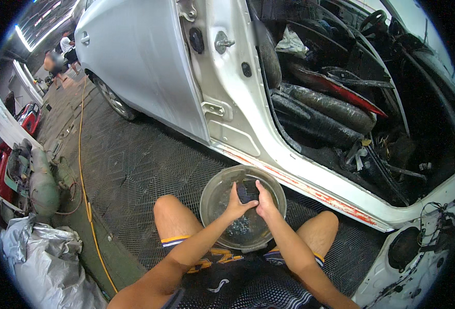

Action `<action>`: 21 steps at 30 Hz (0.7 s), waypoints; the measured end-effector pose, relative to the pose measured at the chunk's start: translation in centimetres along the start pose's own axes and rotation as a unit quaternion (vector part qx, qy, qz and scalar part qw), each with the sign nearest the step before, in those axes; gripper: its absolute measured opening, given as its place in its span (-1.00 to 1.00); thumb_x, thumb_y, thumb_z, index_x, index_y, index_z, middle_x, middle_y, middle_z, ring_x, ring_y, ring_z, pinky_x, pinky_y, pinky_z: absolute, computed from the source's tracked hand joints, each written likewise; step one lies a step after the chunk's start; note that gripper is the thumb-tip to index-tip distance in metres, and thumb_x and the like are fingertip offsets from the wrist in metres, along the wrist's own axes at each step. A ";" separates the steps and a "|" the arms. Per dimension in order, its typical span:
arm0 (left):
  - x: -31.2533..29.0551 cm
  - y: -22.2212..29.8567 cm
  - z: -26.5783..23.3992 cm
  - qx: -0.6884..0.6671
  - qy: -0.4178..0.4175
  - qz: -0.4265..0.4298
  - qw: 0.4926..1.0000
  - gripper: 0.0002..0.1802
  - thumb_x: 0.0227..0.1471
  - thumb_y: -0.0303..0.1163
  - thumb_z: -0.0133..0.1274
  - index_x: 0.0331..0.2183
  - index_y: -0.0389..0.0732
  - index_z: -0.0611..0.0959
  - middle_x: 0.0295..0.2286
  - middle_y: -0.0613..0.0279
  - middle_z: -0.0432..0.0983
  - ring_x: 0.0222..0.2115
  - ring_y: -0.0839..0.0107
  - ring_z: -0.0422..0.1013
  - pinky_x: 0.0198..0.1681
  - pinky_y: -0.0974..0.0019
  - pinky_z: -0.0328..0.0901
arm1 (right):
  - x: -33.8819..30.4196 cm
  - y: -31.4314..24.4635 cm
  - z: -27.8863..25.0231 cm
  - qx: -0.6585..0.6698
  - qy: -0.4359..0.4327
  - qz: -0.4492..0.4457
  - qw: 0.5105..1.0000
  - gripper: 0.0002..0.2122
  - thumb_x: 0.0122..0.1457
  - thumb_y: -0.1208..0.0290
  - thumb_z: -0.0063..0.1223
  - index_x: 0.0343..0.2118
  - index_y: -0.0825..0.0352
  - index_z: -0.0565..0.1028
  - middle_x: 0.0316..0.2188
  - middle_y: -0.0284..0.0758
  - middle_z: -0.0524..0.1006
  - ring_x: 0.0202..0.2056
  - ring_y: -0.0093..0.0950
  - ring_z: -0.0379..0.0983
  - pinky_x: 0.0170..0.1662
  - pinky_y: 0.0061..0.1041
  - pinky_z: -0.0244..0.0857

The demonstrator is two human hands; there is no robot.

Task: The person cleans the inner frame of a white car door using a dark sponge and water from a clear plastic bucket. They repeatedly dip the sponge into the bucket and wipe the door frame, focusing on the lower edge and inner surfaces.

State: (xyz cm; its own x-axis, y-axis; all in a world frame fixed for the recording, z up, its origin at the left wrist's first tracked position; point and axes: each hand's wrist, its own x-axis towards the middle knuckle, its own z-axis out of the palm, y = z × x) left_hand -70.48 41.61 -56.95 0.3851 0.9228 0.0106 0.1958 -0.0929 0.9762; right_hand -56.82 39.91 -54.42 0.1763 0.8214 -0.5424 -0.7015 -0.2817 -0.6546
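Both hands meet over a round metal basin (205, 203) that stands on the floor between my knees. It seems to hold murky water, with light glints near its lower side. My left hand (236, 205) and my right hand (265, 200) grip a small dark sheet (246, 191) between them, which looks like sandpaper. The thumbs and fingers press on it from both sides. Just beyond the basin runs the car's white door sill (294, 180), with red-orange patches along it.
A grey car door (140, 67) is at the upper left of the open doorway, where dark seats (325, 108) show. A yellow hose (86, 190) crosses the floor. Silver sheeting (52, 262) lies at left, a loose panel (402, 262) at lower right. Two people (69, 46) are far off.
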 end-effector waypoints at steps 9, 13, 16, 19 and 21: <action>2.4 5.1 -4.6 0.205 -0.081 0.030 0.975 -0.39 -0.17 -0.19 0.41 -0.12 -0.24 0.50 -0.24 -0.11 0.53 -0.20 -0.20 0.45 -0.07 -0.11 0.35 | -1.8 -5.2 1.8 -0.389 0.091 -0.284 0.872 -0.68 0.39 0.23 0.01 -0.06 0.46 0.44 -0.40 -0.20 0.61 -0.61 -0.47 0.53 -0.53 -0.47 0.44; 4.9 9.7 -9.1 0.268 -0.113 0.255 0.922 -0.48 -0.23 -0.23 0.42 -0.22 -0.22 0.57 -0.22 -0.03 0.43 -0.12 -0.06 0.36 -0.06 -0.08 0.34 | -4.1 -11.3 4.8 -0.485 0.108 -0.371 0.785 -0.67 0.28 0.21 0.18 -0.11 0.42 0.54 -0.43 -0.13 0.63 -0.45 -0.37 0.60 -0.29 -0.33 0.42; 7.1 10.1 -11.5 0.325 -0.135 0.353 0.867 -0.51 -0.29 -0.29 0.42 -0.27 -0.24 0.59 -0.20 0.02 0.42 -0.12 0.00 0.37 -0.08 -0.01 0.36 | -4.3 -19.8 11.3 -0.442 0.082 -0.560 0.696 -0.67 0.23 0.20 0.24 -0.17 0.42 0.56 -0.37 -0.08 0.65 -0.32 -0.27 0.63 -0.18 -0.34 0.43; 8.1 8.0 -13.6 0.338 -0.106 0.374 0.857 -0.51 -0.35 -0.33 0.41 -0.30 -0.24 0.59 -0.18 0.05 0.39 -0.12 0.03 0.35 -0.10 0.05 0.39 | -3.2 -28.6 19.6 -0.392 0.104 -0.671 0.621 -0.62 0.19 0.15 0.30 -0.18 0.42 0.54 -0.31 0.01 0.64 -0.29 -0.10 0.63 -0.21 -0.23 0.44; 8.4 6.9 -13.2 0.319 -0.056 0.344 0.881 -0.50 -0.37 -0.34 0.42 -0.31 -0.23 0.59 -0.18 0.08 0.38 -0.14 0.04 0.36 -0.11 0.07 0.40 | -1.7 -34.5 23.6 -0.385 0.111 -0.739 0.541 -0.63 0.10 0.14 0.37 -0.28 0.39 0.55 -0.32 -0.04 0.58 -0.26 -0.09 0.55 -0.18 -0.23 0.39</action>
State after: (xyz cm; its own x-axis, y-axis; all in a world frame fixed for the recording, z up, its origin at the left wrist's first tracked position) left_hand -77.76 53.66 -47.25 0.6906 0.5257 0.4966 0.3336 -0.8409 0.4262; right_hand -49.24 59.94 -18.47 0.2900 0.3761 0.8800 0.8006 0.4085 -0.4384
